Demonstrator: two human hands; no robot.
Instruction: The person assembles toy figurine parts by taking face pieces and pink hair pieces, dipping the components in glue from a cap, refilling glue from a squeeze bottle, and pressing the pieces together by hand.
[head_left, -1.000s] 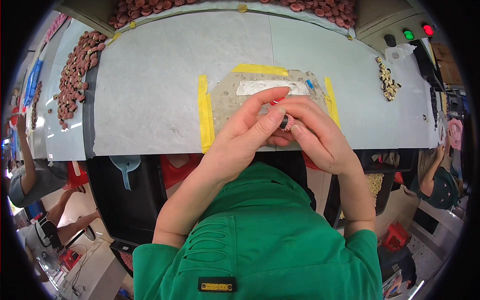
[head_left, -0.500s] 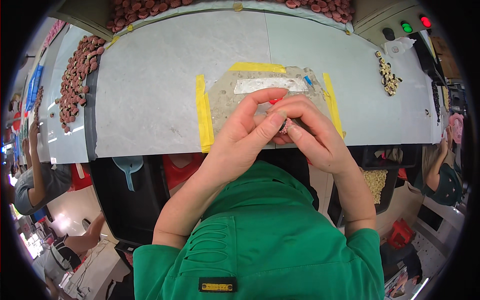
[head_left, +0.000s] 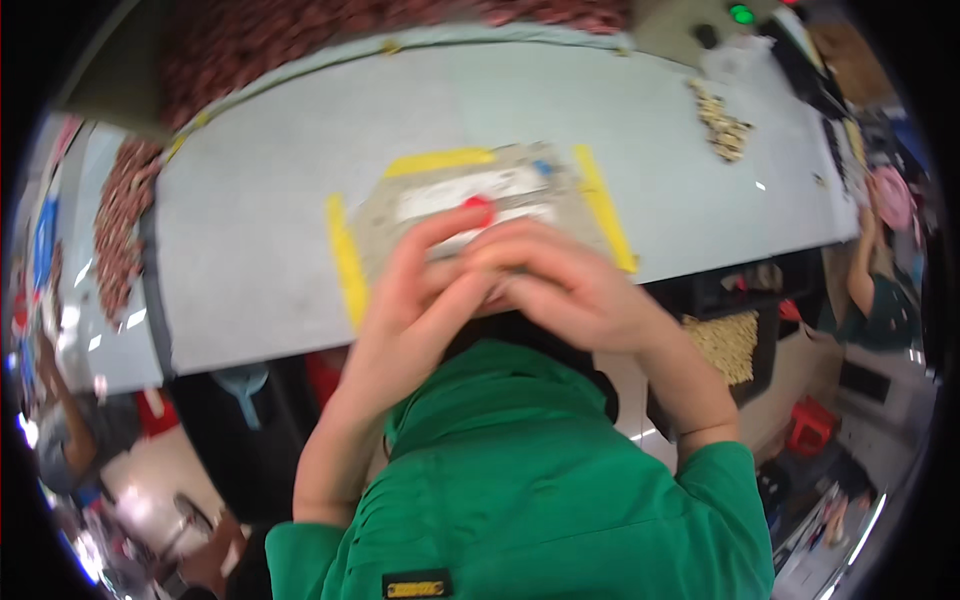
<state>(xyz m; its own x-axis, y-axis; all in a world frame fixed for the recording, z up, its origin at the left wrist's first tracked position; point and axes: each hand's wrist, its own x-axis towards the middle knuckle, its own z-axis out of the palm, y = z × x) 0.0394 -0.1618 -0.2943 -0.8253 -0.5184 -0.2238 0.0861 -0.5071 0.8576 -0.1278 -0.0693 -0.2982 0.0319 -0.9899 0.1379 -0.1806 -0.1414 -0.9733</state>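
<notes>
My left hand (head_left: pixel 415 300) and my right hand (head_left: pixel 570 285) meet over the near edge of the table, fingers bent and thumb tips together. Between the thumbs is a small pink bumpy piece, almost wholly hidden now by fingers and blur; it showed with a dark edge half a second ago. Just beyond my left fingertips lies a red round thing (head_left: pixel 478 211). It is on a worn grey work patch (head_left: pixel 375 205) that carries a white strip (head_left: pixel 425 198) and is bordered by yellow tape (head_left: pixel 345 260).
Pink bumpy pieces (head_left: pixel 125 215) are heaped at left, with more (head_left: pixel 330 50) along the back. Small cream-and-dark pieces (head_left: pixel 722 130) lie at right. Under the table are a dark tray with pale pieces (head_left: pixel 725 345) and a blue dustpan (head_left: pixel 245 390). Other people work at both sides.
The view has shifted and tilted and is blurred. My hands are still together, closed more tightly over the pink piece, which has gone from sight. The red round thing shows more fully.
</notes>
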